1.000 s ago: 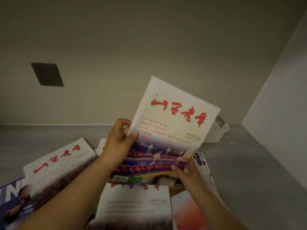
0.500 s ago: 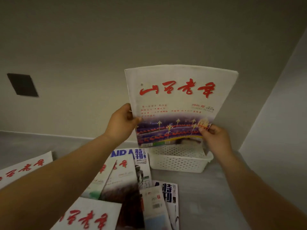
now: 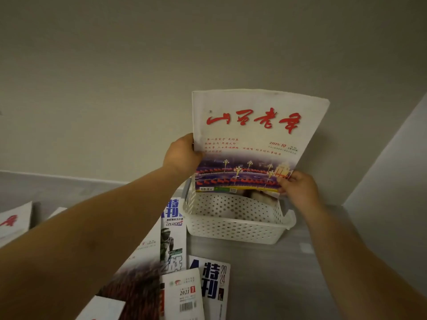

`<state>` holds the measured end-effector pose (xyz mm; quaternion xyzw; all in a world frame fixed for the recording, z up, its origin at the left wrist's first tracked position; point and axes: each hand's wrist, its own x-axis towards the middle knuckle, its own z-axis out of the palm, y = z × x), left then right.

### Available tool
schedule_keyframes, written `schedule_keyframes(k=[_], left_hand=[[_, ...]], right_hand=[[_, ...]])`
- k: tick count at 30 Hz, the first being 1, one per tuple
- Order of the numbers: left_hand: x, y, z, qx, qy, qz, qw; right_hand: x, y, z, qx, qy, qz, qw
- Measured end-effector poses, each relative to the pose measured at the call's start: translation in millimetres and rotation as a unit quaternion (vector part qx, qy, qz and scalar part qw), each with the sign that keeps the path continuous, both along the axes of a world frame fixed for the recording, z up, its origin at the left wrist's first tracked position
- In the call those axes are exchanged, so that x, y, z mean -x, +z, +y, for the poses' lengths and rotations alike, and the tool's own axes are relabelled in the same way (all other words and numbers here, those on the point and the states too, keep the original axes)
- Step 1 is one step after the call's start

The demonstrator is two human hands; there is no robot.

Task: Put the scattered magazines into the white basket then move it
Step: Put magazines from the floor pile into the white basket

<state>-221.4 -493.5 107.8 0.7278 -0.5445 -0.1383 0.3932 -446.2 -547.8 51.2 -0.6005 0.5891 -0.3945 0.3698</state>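
Magazine, centre-right of frame, upright over white basket, left hand and right hand pinching its side edges. Risk, judged: limp pages buckle on the rim, tipping the light basket or spilling outside it.

Plain indoor room, likely domestic, bare beige wall, grey floor, corner at right, magazines scattered beside white perforated basket

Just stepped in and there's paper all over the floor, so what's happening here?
A person is tidying magazines into a white basket. Both the left hand and right hand hold a red-titled magazine upright, its lower edge at the basket's mouth. Several other magazines lie scattered on the grey floor beside it.
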Motion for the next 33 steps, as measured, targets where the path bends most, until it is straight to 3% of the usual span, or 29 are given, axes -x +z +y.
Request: schedule_keyframes(k=[6,16,22,30,33], left_hand=[[-2,-24,-22,-0.061,-0.006,-0.013,0.998],[-16,-38,-51,-0.066,0.025,0.014,0.997],[-20,-46,-58,-0.089,0.027,-0.017,0.996],[-36,-32,-18,-0.098,0.054,-0.015,0.994],[-44,-20,25,-0.062,0.057,0.031,0.996]], right_hand=[[-8,-16,-17,0.018,-0.033,0.04,0.999],[-21,-19,-39,0.058,-0.036,0.057,0.996],[-18,-24,-40,0.051,-0.065,0.036,0.996],[-15,-9,-9,0.06,-0.096,0.054,0.992],[-11,7,20,0.08,-0.111,0.034,0.99]])
